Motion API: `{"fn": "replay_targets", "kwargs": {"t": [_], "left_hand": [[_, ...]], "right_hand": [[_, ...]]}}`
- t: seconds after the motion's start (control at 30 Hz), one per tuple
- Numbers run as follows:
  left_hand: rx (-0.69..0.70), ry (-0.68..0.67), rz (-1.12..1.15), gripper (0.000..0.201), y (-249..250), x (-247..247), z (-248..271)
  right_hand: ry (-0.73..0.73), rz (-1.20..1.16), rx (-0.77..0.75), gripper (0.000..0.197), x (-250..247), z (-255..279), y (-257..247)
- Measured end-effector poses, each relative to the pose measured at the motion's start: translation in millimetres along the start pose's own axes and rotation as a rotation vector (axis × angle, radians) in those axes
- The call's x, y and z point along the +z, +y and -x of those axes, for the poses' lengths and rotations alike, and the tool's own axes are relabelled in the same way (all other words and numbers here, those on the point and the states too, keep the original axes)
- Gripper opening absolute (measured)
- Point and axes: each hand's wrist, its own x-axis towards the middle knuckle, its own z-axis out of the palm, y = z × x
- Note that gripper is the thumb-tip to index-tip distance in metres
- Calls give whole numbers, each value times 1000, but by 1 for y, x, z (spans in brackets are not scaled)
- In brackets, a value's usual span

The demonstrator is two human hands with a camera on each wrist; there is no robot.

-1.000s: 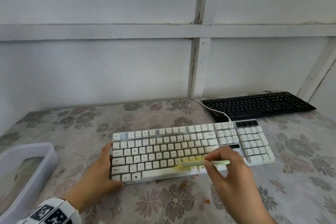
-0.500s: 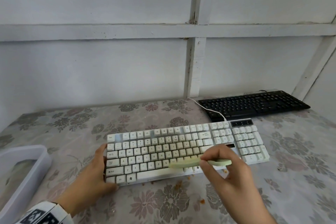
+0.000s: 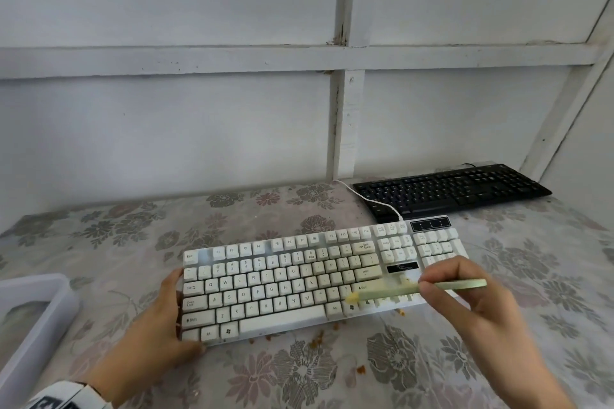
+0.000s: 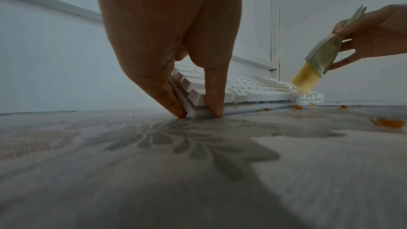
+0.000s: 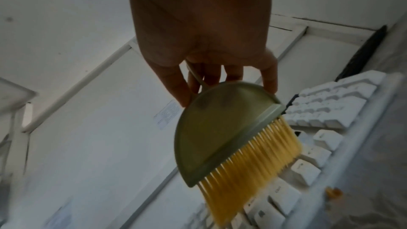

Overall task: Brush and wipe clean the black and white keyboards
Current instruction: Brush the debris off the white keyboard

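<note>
Left hand (image 3: 159, 319) braces white keyboard (image 3: 299, 279) at its left end, fingers straight, near worktop (image 3: 332, 375) front edge. Right hand (image 3: 465, 295) pinches brush (image 3: 415, 289), bristles on lower-right keys. Black keyboard (image 3: 452, 191) at back-right corner.

White panelled wall (image 3: 166, 129), floral tablecloth (image 3: 116, 232)

Right hand (image 3: 471, 295) holds brush (image 3: 415, 289) over white keyboard (image 3: 299, 282); left hand (image 3: 156, 322) steadies it.

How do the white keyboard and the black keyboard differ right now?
The white keyboard lies near, held by the left hand and swept by the right hand's brush; the black keyboard lies untouched by the wall. Orange crumbs lie before the white one. Both rest flat on the floral tablecloth.
</note>
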Motion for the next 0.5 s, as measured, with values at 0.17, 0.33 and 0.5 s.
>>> {"fn": "replay_targets", "kwargs": {"t": [0.17, 0.33, 0.5], "left_hand": [[-4, 7, 17, 103, -5, -1, -1], [-23, -2, 25, 101, 2, -1, 1], [-71, -24, 9, 106, 6, -2, 1]], "right_hand": [[59, 123, 66, 25, -23, -3, 15], [123, 106, 10, 27, -37, -4, 13], [97, 102, 71, 25, -40, -6, 18]]}}
